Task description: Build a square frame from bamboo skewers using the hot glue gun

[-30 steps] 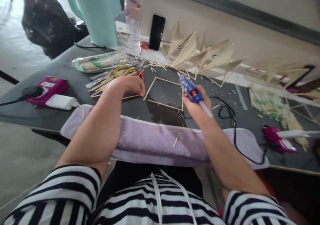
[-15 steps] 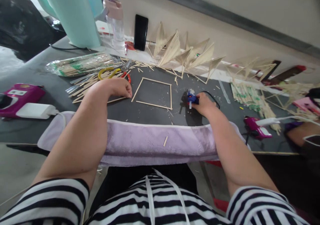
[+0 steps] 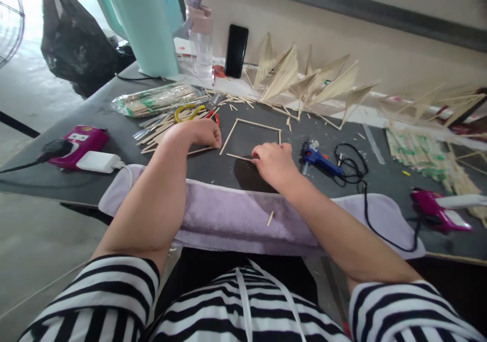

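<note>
A four-sided frame of thin wooden sticks lies flat on the dark tabletop, with a gap at its near left corner. My right hand is over its near right corner, fingers bent and touching the near and right sticks; that corner is hidden. Just left of the frame is my left hand, its fingers pinched together; what they hold, if anything, cannot be made out. A loose stick lies under that hand. To the right, a blue glue gun rests on its side, untouched.
Loose sticks, yellow-handled scissors and bagged sticks lie left. Stick models and a phone stand at the back. Magenta power sockets flank the workspace. A lilac cloth covers the front edge.
My right hand has let go of the glue gun and moved left onto the frame's near right corner. My left hand stays beside the frame. The view has shifted left.
</note>
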`<state>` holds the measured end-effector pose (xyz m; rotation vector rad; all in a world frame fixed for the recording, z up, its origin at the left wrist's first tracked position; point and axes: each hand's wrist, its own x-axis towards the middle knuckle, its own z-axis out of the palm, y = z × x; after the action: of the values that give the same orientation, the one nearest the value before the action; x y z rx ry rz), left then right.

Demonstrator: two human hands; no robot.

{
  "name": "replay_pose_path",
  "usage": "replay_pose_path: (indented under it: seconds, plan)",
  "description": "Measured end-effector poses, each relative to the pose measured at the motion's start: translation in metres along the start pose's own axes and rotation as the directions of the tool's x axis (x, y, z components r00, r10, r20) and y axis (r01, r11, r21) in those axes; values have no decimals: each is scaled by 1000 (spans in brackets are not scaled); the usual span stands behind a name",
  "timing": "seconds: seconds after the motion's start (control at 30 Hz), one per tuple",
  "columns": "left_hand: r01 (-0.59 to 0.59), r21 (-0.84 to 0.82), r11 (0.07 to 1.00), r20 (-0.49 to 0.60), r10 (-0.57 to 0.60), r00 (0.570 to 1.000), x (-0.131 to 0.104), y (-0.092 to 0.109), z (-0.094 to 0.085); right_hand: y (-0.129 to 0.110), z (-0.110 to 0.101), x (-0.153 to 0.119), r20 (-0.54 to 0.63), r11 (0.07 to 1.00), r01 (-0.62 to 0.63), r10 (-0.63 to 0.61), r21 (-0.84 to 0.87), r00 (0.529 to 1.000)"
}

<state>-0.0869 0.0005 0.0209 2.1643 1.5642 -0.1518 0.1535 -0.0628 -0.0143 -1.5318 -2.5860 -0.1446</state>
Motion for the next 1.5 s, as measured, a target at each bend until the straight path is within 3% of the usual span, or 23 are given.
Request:
replay_pose_path:
  seconds: [0.17,0.5,0.93,1.5]
  plan:
    - [31,-19,999,19,-31,999,-1,4,1,6,15,1,-26,1000,14,-15,-19,1000]
    - [62,-46,997,1,-62,998,-5,11,1,8,15,-4,-58,1000,30,-30,0,998]
    - [-45,-110,993,0,45,999,1,10,5,11,20,-5,-53,999,33,-33,-2,998]
    - [-66,-130,989,12,68,998,3,8,7,14,22,-5,-38,1000,13,-13,-3,999]
